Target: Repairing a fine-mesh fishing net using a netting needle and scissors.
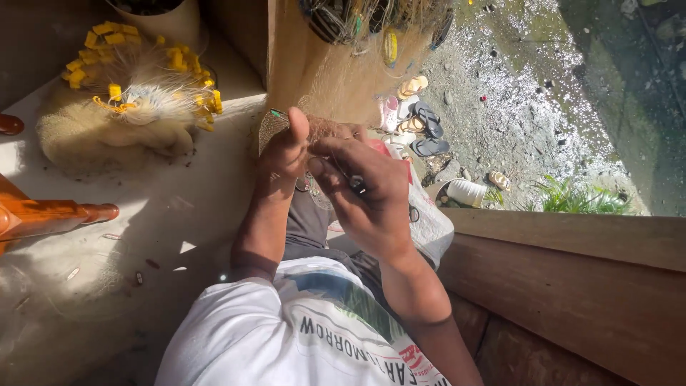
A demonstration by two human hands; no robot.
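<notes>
White shirt nearest, both hands were raised over the lap — left hand (286,154) pinched shut on fine netting (336,78), right hand (371,196) closed around a small dark tool (356,184). One hard tug could probably snag the hanging mesh.

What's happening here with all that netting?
A seated person is working on a fine fishing net that hangs in front of them. The left hand pinches the mesh, thumb up, while the right hand holds a small dark tool against it. Another net bundle with yellow floats lies on the pale floor to their left.
</notes>
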